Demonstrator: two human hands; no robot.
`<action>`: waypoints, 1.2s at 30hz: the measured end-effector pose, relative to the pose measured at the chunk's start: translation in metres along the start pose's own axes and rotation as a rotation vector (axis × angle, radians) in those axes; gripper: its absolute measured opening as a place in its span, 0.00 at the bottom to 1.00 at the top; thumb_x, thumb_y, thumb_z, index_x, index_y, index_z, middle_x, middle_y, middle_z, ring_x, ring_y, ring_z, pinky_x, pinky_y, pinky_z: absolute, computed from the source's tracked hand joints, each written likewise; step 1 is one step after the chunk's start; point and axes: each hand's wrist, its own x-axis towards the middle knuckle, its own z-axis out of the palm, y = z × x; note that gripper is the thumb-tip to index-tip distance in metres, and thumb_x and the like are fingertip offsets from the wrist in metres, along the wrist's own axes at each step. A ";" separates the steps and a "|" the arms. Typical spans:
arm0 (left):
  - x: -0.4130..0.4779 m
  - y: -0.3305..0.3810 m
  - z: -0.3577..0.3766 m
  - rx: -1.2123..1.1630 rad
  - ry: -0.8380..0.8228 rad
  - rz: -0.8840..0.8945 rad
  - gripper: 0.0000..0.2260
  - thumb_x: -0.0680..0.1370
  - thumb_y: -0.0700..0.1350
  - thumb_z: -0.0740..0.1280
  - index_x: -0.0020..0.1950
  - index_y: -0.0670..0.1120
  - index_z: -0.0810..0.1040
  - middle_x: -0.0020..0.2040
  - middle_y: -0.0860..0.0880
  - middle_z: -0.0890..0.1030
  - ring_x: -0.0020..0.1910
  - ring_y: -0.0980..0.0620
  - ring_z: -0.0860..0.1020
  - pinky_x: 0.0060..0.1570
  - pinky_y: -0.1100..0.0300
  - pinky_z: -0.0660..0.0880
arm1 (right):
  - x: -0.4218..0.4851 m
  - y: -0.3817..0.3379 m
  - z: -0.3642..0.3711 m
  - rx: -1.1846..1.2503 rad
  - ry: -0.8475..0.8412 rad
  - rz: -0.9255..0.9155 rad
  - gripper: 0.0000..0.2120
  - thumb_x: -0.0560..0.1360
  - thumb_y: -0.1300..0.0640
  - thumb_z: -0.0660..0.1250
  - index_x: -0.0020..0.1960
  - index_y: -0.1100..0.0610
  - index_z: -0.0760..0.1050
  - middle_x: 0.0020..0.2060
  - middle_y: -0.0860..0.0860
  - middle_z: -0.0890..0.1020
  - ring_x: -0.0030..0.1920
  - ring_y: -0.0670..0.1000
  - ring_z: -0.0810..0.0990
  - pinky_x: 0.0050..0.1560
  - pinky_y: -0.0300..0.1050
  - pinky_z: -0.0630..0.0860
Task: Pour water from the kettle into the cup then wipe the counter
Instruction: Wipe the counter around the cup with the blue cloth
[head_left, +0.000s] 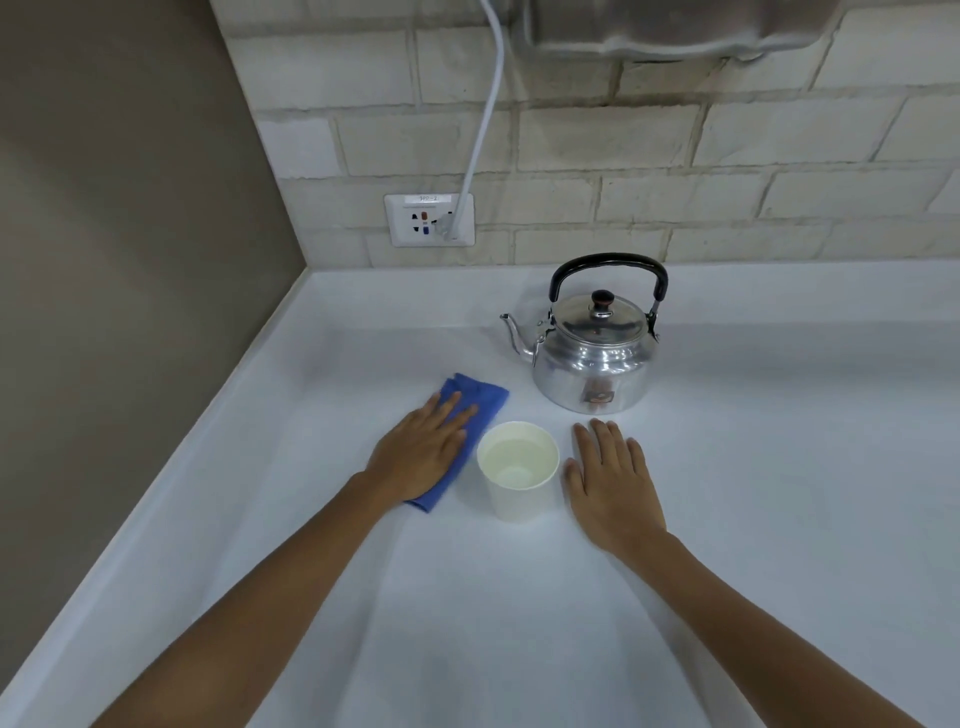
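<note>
Steel kettle (592, 353): upright, lid on, spout pointing left. White cup (518, 470): upright, holding water, near the kettle. Blue cloth (465, 415): flat on bench (779, 467).

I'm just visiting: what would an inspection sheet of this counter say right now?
Surface: white counter, no spill seen.
Job's things: metal kettle upright, lid on, spout pointing left; paper cup upright, holding water; blue cloth left of the cup.
Clutter: nothing seen.
Hands: left hand flat on the cloth; right hand flat on the counter, empty.
Cables: white cable plugged into the wall socket.
Surroundings: brick wall behind, plain wall on the left.
</note>
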 end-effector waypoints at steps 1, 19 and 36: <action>-0.010 -0.014 -0.001 -0.027 0.017 -0.087 0.22 0.82 0.49 0.49 0.75 0.50 0.49 0.78 0.48 0.49 0.76 0.48 0.48 0.72 0.55 0.53 | -0.001 0.000 0.000 -0.001 -0.002 -0.001 0.24 0.79 0.52 0.49 0.72 0.59 0.54 0.73 0.58 0.60 0.74 0.57 0.54 0.73 0.55 0.52; -0.111 0.019 -0.007 -0.118 -0.002 -0.405 0.23 0.82 0.48 0.47 0.75 0.44 0.45 0.77 0.45 0.45 0.76 0.47 0.44 0.75 0.56 0.46 | -0.001 0.000 -0.001 0.033 -0.006 -0.003 0.24 0.78 0.51 0.47 0.72 0.59 0.53 0.73 0.59 0.59 0.74 0.58 0.53 0.74 0.56 0.50; -0.185 0.059 -0.013 -0.078 0.039 -0.523 0.23 0.81 0.48 0.43 0.73 0.38 0.52 0.75 0.37 0.53 0.75 0.40 0.53 0.73 0.51 0.56 | -0.002 0.000 0.002 0.042 -0.032 0.007 0.25 0.79 0.51 0.45 0.73 0.59 0.51 0.74 0.59 0.56 0.75 0.57 0.50 0.75 0.55 0.47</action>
